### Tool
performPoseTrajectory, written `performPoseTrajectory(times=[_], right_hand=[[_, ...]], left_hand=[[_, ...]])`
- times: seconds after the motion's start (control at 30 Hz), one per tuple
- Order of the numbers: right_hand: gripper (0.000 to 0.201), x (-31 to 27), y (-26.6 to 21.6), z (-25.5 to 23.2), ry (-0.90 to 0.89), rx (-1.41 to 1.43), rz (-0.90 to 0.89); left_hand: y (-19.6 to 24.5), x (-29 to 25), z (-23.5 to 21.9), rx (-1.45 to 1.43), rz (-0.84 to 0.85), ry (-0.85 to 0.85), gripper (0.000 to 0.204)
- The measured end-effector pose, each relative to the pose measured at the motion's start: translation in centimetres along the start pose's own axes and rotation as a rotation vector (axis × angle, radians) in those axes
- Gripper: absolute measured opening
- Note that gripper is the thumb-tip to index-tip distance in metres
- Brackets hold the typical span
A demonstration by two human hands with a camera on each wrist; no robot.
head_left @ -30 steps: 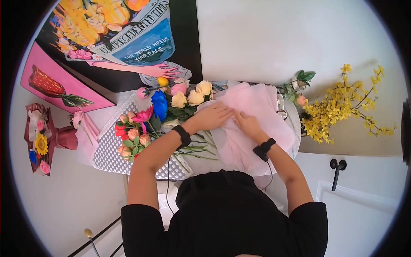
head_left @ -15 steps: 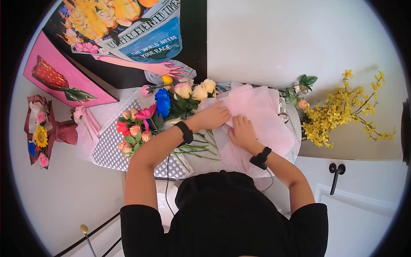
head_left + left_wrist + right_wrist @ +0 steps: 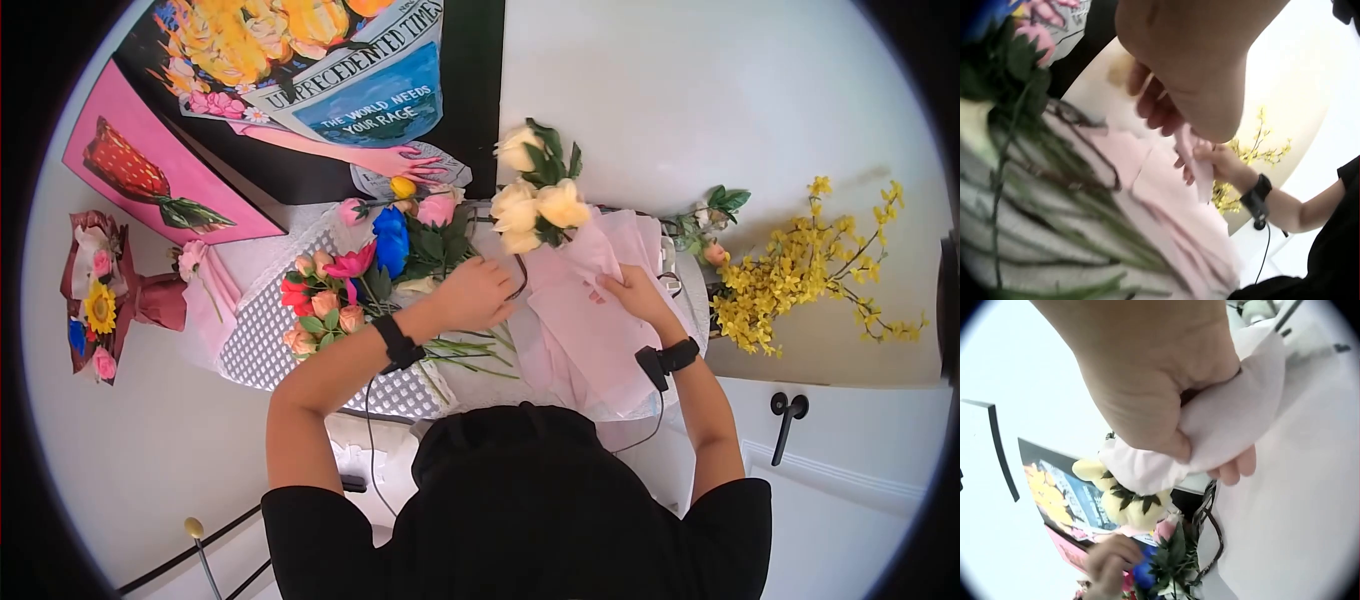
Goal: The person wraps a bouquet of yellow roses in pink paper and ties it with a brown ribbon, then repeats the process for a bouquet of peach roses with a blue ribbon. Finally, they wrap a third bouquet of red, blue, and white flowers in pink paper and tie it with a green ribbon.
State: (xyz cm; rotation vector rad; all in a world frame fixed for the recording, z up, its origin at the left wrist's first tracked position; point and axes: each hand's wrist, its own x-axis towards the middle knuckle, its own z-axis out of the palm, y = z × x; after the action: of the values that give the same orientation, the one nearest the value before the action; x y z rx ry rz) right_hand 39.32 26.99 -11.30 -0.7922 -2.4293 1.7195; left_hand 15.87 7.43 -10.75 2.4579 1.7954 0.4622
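Note:
My right hand [image 3: 640, 297] grips pink wrapping paper [image 3: 1235, 415], its thumb on the near side and fingertips showing beyond. Cream roses [image 3: 563, 203] with green leaves stick out of the top of the rolled paper, leaning toward the back wall; their stems are hidden inside. Over the loose flowers, my left hand [image 3: 478, 293] has loosely bent fingers, with nothing visible between them in the left wrist view. A dark thin strand [image 3: 1113, 175] curves along the paper's edge close to that hand. Green stems [image 3: 1085, 206] lie below it.
Left of the paper lie a blue flower [image 3: 392, 243], peach roses [image 3: 325, 303] and several other blooms on a white lattice cloth [image 3: 262, 335]. Yellow blossom branches [image 3: 765, 285] stand at the right. Paintings [image 3: 380, 85] lean at the back left, near a wrapped bouquet [image 3: 100, 300].
Both hands lay on the flat pink paper; now the cream roses are raised in it and moved right and back. My right hand has shifted right, gripping the paper; my left has drawn back left.

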Motion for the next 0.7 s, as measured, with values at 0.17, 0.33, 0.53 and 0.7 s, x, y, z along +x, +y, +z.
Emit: performPoseTrajectory(times=[0.17, 0.33, 0.53, 0.7], right_hand=[[0.025, -0.8, -2.3, 1.3, -0.163, 0.480, 0.095], [0.027, -0.8, -4.4, 3.0, -0.363, 0.788, 0.150], [0.027, 0.1, -6.2, 5.6, -0.501, 1.014, 0.176], [0.027, -0.2, -4.2, 5.7, -0.506, 0.954, 0.207]], left_hand=[[-0.6, -2.7, 4.6, 0.145, -0.075, -0.077, 0.013], [0.5, -0.5, 1.9, -0.500, -0.442, -0.019, 0.009], [4.3, 2.4, 0.1, -1.163, -0.540, 0.032, 0.020], [4.4, 1.7, 0.4, -1.527, -0.349, 0.063, 0.031]])
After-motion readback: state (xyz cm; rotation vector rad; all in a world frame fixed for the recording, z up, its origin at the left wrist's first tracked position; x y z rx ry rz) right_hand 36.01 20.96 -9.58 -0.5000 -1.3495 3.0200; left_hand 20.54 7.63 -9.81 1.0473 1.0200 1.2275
